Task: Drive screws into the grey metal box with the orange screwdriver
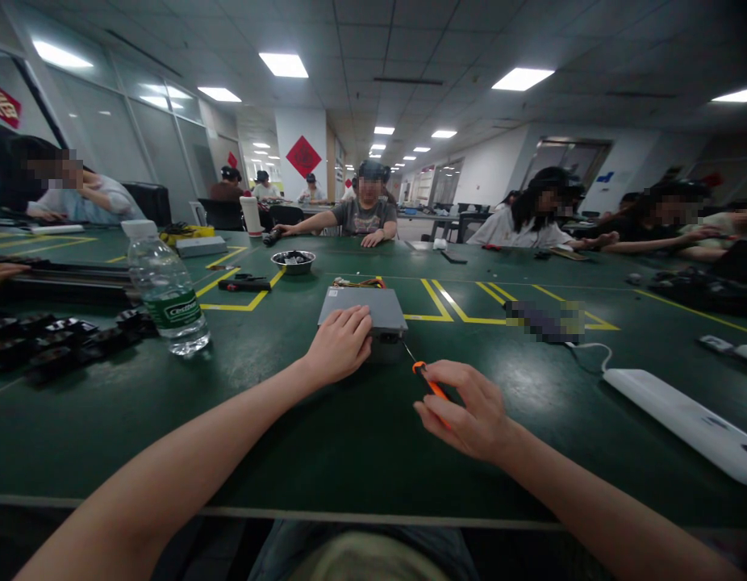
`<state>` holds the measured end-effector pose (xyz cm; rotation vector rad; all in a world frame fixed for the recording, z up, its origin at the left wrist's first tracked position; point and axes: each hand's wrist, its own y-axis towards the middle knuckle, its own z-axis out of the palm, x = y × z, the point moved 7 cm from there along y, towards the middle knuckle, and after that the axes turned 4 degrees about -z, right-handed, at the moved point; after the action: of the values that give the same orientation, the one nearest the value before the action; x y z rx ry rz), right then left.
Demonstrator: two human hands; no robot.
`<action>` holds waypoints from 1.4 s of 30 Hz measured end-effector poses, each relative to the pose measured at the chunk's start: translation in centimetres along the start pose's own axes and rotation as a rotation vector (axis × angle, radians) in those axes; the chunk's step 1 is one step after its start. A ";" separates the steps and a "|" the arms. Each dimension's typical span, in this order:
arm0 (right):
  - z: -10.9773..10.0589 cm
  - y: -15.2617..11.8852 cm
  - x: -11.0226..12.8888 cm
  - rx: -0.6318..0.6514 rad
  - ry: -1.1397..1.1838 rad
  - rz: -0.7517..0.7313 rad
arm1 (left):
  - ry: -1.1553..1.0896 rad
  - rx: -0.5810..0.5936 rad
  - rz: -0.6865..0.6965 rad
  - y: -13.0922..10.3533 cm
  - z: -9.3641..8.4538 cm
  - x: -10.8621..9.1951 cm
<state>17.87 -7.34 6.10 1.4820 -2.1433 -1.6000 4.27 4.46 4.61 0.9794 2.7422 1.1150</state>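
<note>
A grey metal computer power supply unit [382,305] sits on the green table in front of me, coloured cables [365,282] at its far side. My left hand [342,343] grips its near left part, fingers together over the top; its thumb is hidden. In my right hand [467,403] is a screwdriver with an orange handle [435,389], held between thumb and fingers. Its thin shaft [408,352] points up and left, the tip at the right end of the unit near the socket. Whether the tip sits in a screw is too small to tell.
To the left stand a water bottle [173,303] and several black parts [59,343]. Farther back are a metal bowl [293,261] of small pieces and a black tool [245,284]. A white power bank [682,420] lies right, cabled to a phone. Other people sit around the table.
</note>
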 end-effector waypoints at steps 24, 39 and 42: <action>1.4 -0.5 -0.1 0.138 0.255 0.206 | -0.008 0.004 -0.007 -0.1 0.1 0.0; 1.8 -0.5 -0.2 0.178 0.272 0.225 | 0.005 -0.005 0.007 -0.1 0.0 0.0; 1.5 -0.4 -0.3 0.154 0.253 0.239 | 0.004 -0.008 0.003 -0.1 0.1 0.0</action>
<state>17.45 -6.11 5.25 1.3223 -2.2349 -1.1290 4.23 4.53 4.47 0.9821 2.7376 1.1285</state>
